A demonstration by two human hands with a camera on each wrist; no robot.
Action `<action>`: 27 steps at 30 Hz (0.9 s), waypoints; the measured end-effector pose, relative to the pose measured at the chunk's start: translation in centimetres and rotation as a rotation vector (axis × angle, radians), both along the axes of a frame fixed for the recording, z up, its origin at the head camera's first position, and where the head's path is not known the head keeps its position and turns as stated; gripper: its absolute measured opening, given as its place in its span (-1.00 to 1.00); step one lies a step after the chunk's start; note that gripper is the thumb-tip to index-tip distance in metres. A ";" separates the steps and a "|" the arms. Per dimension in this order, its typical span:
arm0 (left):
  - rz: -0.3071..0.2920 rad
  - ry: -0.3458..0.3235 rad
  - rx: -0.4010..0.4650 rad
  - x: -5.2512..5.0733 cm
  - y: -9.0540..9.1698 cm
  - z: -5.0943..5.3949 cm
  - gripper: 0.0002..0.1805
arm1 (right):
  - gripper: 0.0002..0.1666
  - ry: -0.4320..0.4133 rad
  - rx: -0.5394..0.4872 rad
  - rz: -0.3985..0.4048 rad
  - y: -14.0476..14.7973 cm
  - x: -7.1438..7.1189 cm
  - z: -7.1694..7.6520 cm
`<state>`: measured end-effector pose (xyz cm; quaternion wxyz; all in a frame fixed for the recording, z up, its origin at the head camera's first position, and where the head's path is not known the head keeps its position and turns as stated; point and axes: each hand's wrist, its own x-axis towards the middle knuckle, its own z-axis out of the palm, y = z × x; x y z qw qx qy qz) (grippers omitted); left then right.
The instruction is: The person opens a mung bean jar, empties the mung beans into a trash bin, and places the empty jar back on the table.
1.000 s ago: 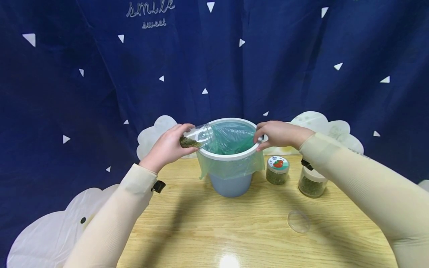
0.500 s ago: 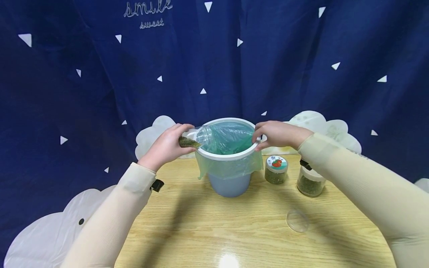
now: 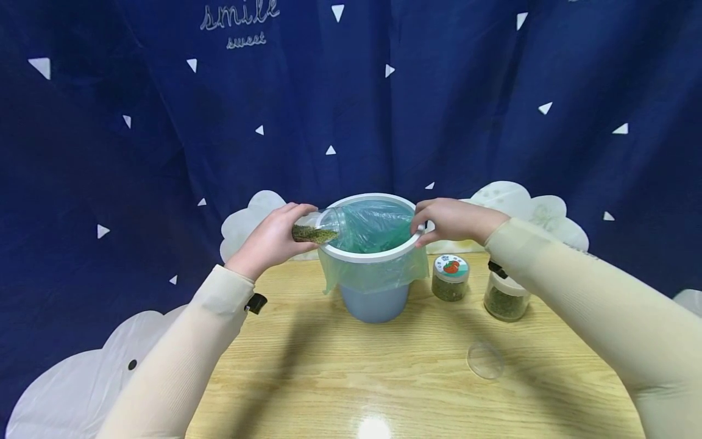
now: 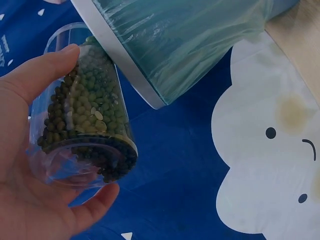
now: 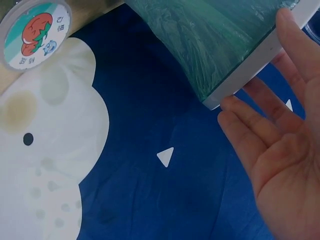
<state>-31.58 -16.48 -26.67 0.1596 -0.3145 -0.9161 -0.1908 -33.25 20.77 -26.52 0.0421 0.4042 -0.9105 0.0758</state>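
My left hand [image 3: 272, 238] grips a clear plastic jar [image 4: 82, 105] partly filled with green beans [image 4: 90, 100], which look like mung beans. The jar lies tipped on its side, with its mouth over the left rim of a pale blue trash bin [image 3: 375, 303]. A green plastic bag [image 3: 378, 225] lines the bin and folds down over its white rim [image 3: 366, 257]. On the bin's right side my right hand [image 3: 448, 218] holds the rim. The right wrist view shows its thumb [image 5: 295, 40] on the rim and the other fingers around the outside.
Right of the bin stand a lidded jar [image 3: 451, 278] with a tomato-picture label and another white-lidded jar [image 3: 506, 299], both with green contents. A clear round lid [image 3: 485, 360] lies on the wooden table [image 3: 329, 372]. A blue curtain [image 3: 351, 91] hangs behind.
The beans in the tipped jar have slid along its lower side toward the mouth. The left hand keeps its hold on the jar and the right hand stays on the rim. The view has shifted slightly.
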 end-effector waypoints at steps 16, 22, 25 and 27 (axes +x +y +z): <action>0.038 0.017 -0.076 0.0 0.5 0.4 -0.25 | -0.74 0.005 0.004 0.006 -0.1 0.2 0.1; 0.057 0.031 -0.105 -0.1 0.7 0.5 -0.25 | -0.76 -0.012 0.011 -0.017 -0.2 0.3 0.2; 0.058 0.037 -0.113 -0.1 0.8 0.6 -0.25 | -0.76 -0.023 0.017 -0.034 -0.3 0.3 0.2; 0.057 0.039 -0.118 -0.2 0.8 0.6 -0.26 | -0.76 -0.022 0.021 -0.036 -0.3 0.2 0.2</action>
